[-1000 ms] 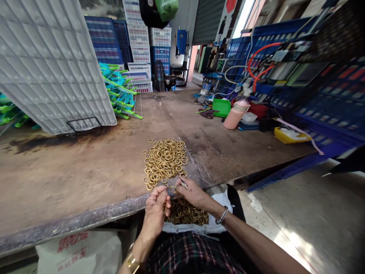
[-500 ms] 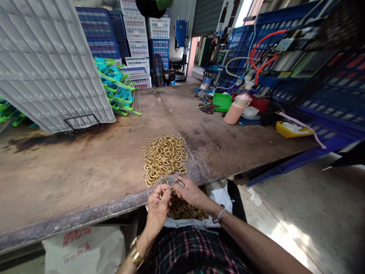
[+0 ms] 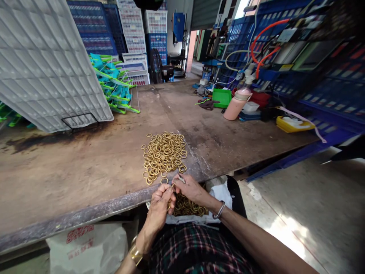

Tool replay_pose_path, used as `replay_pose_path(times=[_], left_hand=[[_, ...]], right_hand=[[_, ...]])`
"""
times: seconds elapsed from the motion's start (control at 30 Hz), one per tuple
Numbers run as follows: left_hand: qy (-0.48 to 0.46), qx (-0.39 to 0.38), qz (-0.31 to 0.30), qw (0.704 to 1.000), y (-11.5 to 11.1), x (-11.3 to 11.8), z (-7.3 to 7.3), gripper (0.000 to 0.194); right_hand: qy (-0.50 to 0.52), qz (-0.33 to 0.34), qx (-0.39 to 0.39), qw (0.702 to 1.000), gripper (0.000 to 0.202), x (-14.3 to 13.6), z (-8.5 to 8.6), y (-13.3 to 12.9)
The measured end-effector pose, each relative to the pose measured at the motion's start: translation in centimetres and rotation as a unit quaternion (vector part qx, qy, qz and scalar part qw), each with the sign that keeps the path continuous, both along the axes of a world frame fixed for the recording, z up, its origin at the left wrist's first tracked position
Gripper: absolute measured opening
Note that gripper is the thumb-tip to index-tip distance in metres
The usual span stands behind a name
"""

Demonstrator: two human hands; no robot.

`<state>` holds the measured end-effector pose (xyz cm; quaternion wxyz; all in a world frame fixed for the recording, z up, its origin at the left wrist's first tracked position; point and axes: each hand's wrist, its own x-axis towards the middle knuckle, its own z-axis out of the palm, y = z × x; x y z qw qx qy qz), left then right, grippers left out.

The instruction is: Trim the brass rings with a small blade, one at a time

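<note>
My left hand (image 3: 160, 205) is closed, pinching a brass-coloured ring (image 3: 173, 186) at its fingertips, just over the table's front edge. My right hand (image 3: 194, 191) meets it there, its fingers closed on a small grey metal tool (image 3: 181, 178); the tool's exact kind is hard to make out. The fingertips of both hands come together at the ring. Beyond them, a pile of similar rings (image 3: 164, 152) is spread on the tabletop. Below my hands, on my lap, a white-lined container (image 3: 188, 219) holds many more rings (image 3: 189, 207), partly hidden by my hands.
A wooden table (image 3: 94, 163) stretches ahead. A large grey ribbed panel (image 3: 51, 64) leans at left beside green and blue plastic pieces (image 3: 114, 85). A pink bottle (image 3: 237, 105), a green tray (image 3: 222, 98) and a yellow tray (image 3: 293, 124) stand at right. A printed sack (image 3: 88, 247) sits below.
The view has tilted slightly. My left hand has turned a little and its fingers have drawn closer to my right fingertips. The pile on the table looks the same.
</note>
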<state>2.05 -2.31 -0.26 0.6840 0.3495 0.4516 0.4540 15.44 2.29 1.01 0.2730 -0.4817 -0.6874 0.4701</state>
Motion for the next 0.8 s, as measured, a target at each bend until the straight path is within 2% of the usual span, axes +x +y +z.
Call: replay_pose_path(times=[0.13,0.3,0.67,0.8], left_hand=[[0.021,0.014,0.012,1.0,-0.2,0.0,-0.1,0.029],[0.05,0.013,0.019,0.998,-0.2,0.1,0.2,0.033],[0.087,0.027,0.025,0.996,-0.2,0.0,0.1,0.035],[0.116,0.058,0.017,0.991,-1.0,0.1,0.8,0.032]], right_hand=[[-0.109,-0.021,0.072,0.991,0.024,0.3,-0.5,-0.2],[-0.243,0.059,0.167,0.954,0.013,0.5,-1.5,-0.8],[-0.299,0.083,0.155,0.938,0.015,0.2,-1.7,-1.0],[-0.303,0.093,0.147,0.937,0.017,0.6,-2.0,-0.9]])
